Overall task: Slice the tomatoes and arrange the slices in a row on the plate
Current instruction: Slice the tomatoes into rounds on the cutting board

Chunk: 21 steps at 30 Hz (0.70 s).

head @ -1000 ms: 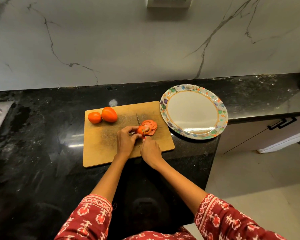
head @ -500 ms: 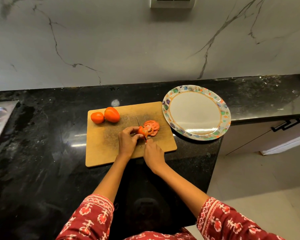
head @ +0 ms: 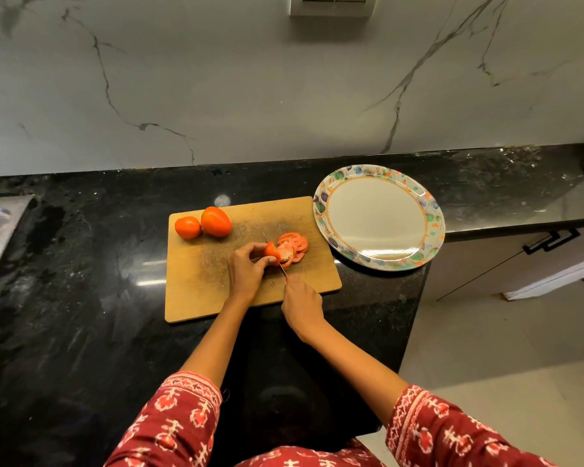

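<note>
Right hand (head: 300, 299) nearest us, fingers curled round the knife (head: 279, 257) handle, and the thin blade runs away from it up the cutting board (head: 216, 291), edge down against the fruit. Left hand (head: 246, 267) just beyond, fingertips and thumb pinching the tomato stub (head: 271, 251) from its left side, so the blade stands between that hand and the cut face. That's the relation to watch: the stub lies straight ahead of the right hand, knife line running near to far, and the fingers sit very close to the steel. The stub is getting small, so I'd judge the next cut needs the fingertips tucked back.

Just right of the blade, the fallen slices (head: 294, 246) lean in an overlapping fan on the board. Further left and back, two whole tomatoes (head: 203, 224) wait, touching each other. Off to the right, the plate (head: 432, 227) sits on the black bench (head: 81, 264), its edge beside the board's corner, and no slices on it yet. The right hand is the nearer one for the carry.
</note>
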{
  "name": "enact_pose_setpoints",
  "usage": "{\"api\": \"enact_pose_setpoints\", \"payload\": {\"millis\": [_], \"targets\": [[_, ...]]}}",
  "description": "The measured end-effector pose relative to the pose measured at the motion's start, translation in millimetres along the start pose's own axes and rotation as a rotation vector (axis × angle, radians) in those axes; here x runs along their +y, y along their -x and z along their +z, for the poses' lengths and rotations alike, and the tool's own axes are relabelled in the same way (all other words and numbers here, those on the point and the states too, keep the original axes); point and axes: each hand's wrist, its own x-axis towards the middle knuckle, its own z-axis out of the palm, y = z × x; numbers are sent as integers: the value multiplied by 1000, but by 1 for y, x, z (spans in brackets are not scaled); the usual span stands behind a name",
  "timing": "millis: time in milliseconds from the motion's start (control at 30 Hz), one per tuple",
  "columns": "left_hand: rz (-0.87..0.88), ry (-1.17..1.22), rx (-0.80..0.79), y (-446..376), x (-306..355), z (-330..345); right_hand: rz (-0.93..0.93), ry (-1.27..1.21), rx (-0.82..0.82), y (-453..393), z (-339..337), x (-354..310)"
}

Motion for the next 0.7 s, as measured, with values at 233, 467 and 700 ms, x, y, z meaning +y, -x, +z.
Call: {"api": "enact_pose_setpoints", "payload": {"millis": [233, 467, 700], "targets": [[-97, 80, 10, -8, -3, -1, -7, 94, 6, 25, 9, 24], [-38, 59, -106, -7, -11, -7, 48, 12, 43, 23, 11, 25], [-2, 64, -185, 0, -7, 1, 38, -5, 41, 22, 9, 25]]}}
